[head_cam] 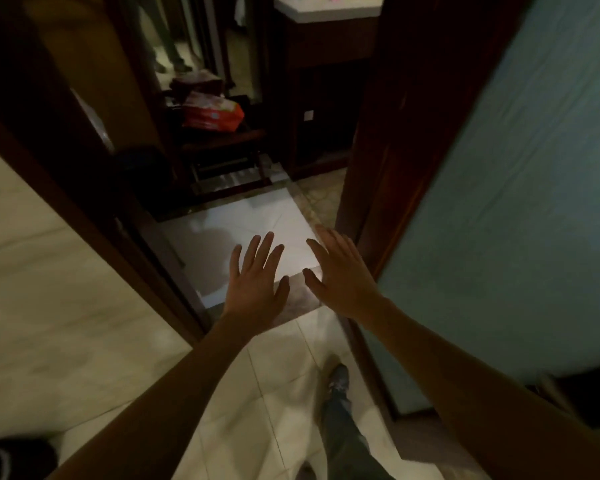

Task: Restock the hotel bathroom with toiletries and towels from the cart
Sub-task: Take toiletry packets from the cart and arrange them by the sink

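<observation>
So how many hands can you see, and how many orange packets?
Bare hands: 2, the left hand and the right hand, both with fingers spread
Orange plastic packet: 1
Total: 3

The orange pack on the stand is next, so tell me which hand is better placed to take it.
Left, probably. The left hand is open, empty and nearer the pack, which lies ahead to the left on the stand. The right hand, also open, is by the door frame.
</observation>
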The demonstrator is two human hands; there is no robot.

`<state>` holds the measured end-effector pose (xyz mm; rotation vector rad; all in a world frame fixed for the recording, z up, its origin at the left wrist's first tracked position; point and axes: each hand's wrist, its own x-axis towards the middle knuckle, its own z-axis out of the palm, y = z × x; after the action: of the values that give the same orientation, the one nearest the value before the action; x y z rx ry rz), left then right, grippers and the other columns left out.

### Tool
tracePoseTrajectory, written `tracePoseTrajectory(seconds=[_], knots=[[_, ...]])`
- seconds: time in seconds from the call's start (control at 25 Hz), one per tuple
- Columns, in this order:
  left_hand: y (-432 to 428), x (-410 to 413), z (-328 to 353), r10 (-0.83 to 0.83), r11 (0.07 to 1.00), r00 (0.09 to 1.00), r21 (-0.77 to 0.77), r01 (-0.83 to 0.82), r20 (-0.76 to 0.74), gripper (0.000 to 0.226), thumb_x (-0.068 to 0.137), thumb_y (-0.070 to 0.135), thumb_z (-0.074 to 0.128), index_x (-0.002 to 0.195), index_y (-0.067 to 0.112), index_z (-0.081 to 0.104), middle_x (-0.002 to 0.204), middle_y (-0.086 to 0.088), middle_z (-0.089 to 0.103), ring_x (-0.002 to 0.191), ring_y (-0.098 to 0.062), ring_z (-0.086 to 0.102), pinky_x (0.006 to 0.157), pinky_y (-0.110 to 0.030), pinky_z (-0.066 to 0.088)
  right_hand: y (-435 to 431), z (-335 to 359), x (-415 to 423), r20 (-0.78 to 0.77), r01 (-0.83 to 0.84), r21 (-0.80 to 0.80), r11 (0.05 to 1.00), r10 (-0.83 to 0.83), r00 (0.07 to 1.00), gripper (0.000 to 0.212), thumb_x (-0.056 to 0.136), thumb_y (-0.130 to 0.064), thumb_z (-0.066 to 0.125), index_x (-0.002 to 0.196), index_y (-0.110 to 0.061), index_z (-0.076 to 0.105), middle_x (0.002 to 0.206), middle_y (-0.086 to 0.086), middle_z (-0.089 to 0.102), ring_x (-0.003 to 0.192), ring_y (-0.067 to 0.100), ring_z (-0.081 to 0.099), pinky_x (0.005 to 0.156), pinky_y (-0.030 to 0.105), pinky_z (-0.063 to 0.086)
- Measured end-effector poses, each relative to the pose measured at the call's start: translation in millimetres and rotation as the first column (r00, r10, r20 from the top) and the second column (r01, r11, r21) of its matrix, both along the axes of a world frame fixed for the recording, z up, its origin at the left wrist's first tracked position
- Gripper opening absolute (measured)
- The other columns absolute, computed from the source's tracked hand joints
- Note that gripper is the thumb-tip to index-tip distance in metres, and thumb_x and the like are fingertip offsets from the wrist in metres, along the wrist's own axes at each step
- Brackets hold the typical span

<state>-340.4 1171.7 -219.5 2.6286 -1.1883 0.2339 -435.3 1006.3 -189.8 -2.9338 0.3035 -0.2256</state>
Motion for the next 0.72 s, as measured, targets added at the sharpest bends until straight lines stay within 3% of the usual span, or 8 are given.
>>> tracePoseTrajectory(seconds=[0.24, 0.36, 0.44, 0.56, 0.72], knots=[[-55.6, 95.0, -14.0, 0.119, 0.993, 0.992, 0.005, -0.119, -0.030, 0.067, 0.097, 0.054, 0.022, 0.150, 0.018, 0.041, 0.166, -0.008, 0.014, 0.154, -0.030, 0.006, 0.122, -0.059, 0.012, -62.3, -14.1, 122.7, 0.003, -0.133, 0.032, 0.991, 0.133, 0.991, 0.071, 0.095, -0.052, 0.024, 0.148, -0.009, 0.043, 0.165, 0.014, 0.020, 0.152, 0.033, 0.018, 0.121, 0.045, 0.009], [-85.4, 150.9, -5.3, 0.166, 0.986, 0.984, -0.008, -0.167, -0.067, 0.070, 0.095, 0.056, 0.020, 0.153, 0.020, 0.035, 0.167, -0.004, 0.008, 0.154, -0.026, -0.002, 0.124, -0.052, 0.000, -99.9, -16.6, 179.7, 0.001, -0.172, 0.030, 0.985, 0.172, 0.985, 0.070, 0.095, -0.051, 0.025, 0.148, -0.009, 0.044, 0.164, 0.014, 0.021, 0.151, 0.033, 0.020, 0.121, 0.044, 0.008], [-104.5, 186.9, 2.2, 0.214, 0.977, 0.975, 0.003, -0.214, -0.065, 0.070, 0.095, 0.056, 0.018, 0.155, 0.022, 0.030, 0.168, -0.002, 0.004, 0.154, -0.024, -0.006, 0.123, -0.046, -0.009, -121.8, -15.6, 217.5, -0.026, -0.211, 0.044, 0.977, 0.212, 0.977, 0.066, 0.098, -0.047, 0.030, 0.153, -0.011, 0.034, 0.167, 0.011, 0.011, 0.154, 0.029, 0.010, 0.122, 0.042, 0.000], [-125.2, 227.1, 9.4, 0.256, 0.966, 0.966, -0.010, -0.257, -0.023, 0.065, 0.099, 0.054, 0.021, 0.154, 0.022, 0.033, 0.167, -0.004, 0.013, 0.154, -0.024, 0.004, 0.122, -0.042, -0.010, -147.7, -11.7, 272.4, -0.026, -0.259, 0.100, 0.961, 0.263, 0.964, 0.063, 0.102, -0.043, 0.037, 0.158, -0.017, 0.023, 0.168, 0.003, 0.001, 0.154, 0.018, -0.007, 0.123, 0.036, -0.009], [-129.8, 283.0, 5.0, 0.310, 0.951, 0.951, 0.015, -0.310, -0.006, 0.065, 0.100, 0.055, 0.021, 0.152, 0.020, 0.037, 0.166, -0.005, 0.018, 0.154, -0.025, 0.011, 0.123, -0.045, -0.006, -158.9, -9.7, 335.9, -0.012, -0.317, 0.085, 0.944, 0.319, 0.948, 0.060, 0.102, -0.042, 0.039, 0.155, -0.014, 0.030, 0.168, 0.004, 0.008, 0.155, 0.019, -0.003, 0.120, 0.032, -0.010]])
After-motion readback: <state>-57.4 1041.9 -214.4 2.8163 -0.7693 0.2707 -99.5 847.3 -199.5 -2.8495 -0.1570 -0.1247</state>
